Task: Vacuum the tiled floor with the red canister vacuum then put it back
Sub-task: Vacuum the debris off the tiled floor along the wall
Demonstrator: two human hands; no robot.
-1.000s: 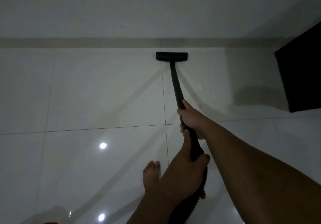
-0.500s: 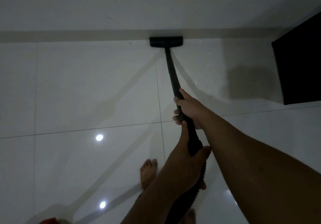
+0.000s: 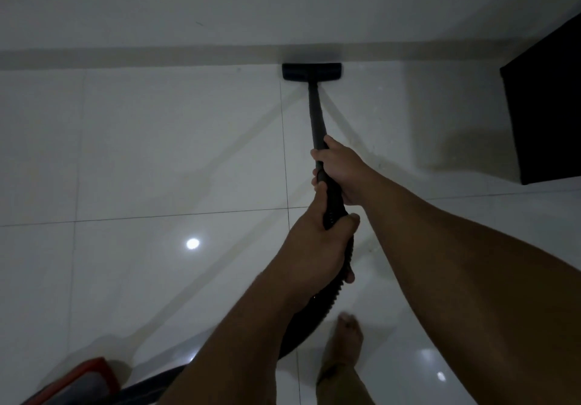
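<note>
You had both hands wrapped around the black wand [image 3: 315, 115] of the vacuum. Your right hand [image 3: 341, 165] sat higher up, fingers curled tight around the tube, and your left hand [image 3: 317, 247] gripped lower, closed on the spot where the wand met the ribbed hose [image 3: 327, 297]. The two hands were nearly touching. The flat floor nozzle [image 3: 311, 71] lay on the glossy white tiled floor [image 3: 157, 153], pushed right up against the baseboard [image 3: 141, 57] at the foot of the wall. The red canister [image 3: 78, 379] showed only partly at the lower left edge, just behind your left arm. One bare foot [image 3: 344, 341] stood on the tiles below your hands. A dark piece of furniture [image 3: 547, 105] stood at the right, well apart from the nozzle.
</note>
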